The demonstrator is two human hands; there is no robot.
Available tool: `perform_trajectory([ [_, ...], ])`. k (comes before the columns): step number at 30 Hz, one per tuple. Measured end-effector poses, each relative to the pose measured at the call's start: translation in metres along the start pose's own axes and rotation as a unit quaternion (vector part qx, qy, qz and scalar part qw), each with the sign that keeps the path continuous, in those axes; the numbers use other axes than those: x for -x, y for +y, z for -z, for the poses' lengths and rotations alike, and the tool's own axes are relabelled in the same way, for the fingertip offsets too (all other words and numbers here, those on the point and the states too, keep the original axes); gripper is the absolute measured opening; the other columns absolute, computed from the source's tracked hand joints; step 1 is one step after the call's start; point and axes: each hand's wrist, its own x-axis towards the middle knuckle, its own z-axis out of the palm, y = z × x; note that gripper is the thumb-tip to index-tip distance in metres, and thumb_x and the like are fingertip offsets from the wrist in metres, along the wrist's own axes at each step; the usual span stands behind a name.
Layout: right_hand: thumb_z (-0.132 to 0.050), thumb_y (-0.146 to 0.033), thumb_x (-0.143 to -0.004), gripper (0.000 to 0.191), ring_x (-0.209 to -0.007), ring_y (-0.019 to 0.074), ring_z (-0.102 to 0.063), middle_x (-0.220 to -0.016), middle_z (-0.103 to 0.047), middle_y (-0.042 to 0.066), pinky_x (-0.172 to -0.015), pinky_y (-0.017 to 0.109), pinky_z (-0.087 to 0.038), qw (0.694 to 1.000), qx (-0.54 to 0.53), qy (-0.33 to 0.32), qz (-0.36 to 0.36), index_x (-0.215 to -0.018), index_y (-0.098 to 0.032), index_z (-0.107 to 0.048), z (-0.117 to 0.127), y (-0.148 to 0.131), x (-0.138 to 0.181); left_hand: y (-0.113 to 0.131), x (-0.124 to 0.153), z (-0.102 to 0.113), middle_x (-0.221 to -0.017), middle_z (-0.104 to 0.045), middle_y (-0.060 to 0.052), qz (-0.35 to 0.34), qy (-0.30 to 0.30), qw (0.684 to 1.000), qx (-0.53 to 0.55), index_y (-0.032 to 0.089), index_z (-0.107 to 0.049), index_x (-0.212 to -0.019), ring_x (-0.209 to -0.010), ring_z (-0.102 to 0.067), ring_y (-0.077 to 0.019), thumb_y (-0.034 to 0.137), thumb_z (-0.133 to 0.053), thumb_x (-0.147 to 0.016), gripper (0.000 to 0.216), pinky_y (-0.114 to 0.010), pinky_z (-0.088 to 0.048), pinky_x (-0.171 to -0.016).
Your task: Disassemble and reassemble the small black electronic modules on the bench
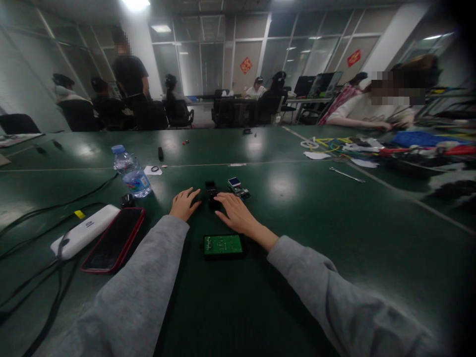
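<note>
My left hand (184, 204) rests at the table with its fingers apart and holds nothing. To its right lie small black parts (211, 188), too dark to name. My right hand (235, 212) reaches over these parts, its fingertips at their near end and its thumb spread away; whether it touches them is unclear. Just beyond that hand sits a small circuit board with a little screen (235, 182). Nearer to me, a green circuit board (223, 244) lies flat in a black case, below both hands.
On the left are a tilted-looking water bottle (132, 173), a white power bank (85, 232), a red-edged phone (115, 240) and black cables (55, 297). A wrench (347, 174) and heaped cables (334, 144) lie right. Across the green table (316, 282) sits a person (372, 111).
</note>
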Motion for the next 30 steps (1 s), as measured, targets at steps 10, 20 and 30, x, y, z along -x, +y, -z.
perform_trajectory([
  [10,-0.056,-0.036,-0.094,0.057,-0.113,0.0289,-0.055,-0.135,-0.041,0.017,-0.090,0.045,-0.054,0.996,0.009,0.000,-0.090,-0.142,-0.017,-0.032,0.000,-0.001,0.003,-0.004,-0.001,-0.006,-0.148,-0.045,-0.008,-0.006,0.010,1.000,0.008,0.027,-0.043,-0.142,-0.136,-0.041,-0.0254,0.047,-0.049,-0.094,0.052,-0.046,-0.037,-0.109],
  [20,-0.043,-0.026,-0.098,0.045,-0.125,0.0296,-0.047,-0.141,-0.040,0.015,-0.095,0.045,-0.052,0.981,0.025,0.155,-0.116,-0.142,-0.019,-0.038,0.013,0.012,0.001,-0.009,-0.004,-0.011,-0.148,-0.045,-0.010,-0.013,0.011,1.000,0.013,0.026,-0.043,-0.142,-0.135,-0.042,-0.0265,0.047,-0.048,-0.094,0.052,-0.048,-0.037,-0.109],
  [30,-0.049,-0.032,-0.093,0.046,-0.097,0.0264,-0.061,-0.127,-0.048,0.014,-0.076,0.039,-0.056,0.964,0.055,0.114,-0.234,-0.136,-0.018,-0.045,0.006,0.040,0.009,-0.010,-0.004,-0.012,-0.148,-0.045,-0.011,-0.008,0.003,1.000,0.018,0.026,-0.043,-0.142,-0.135,-0.042,-0.0279,0.048,-0.046,-0.095,0.052,-0.050,-0.037,-0.108],
])
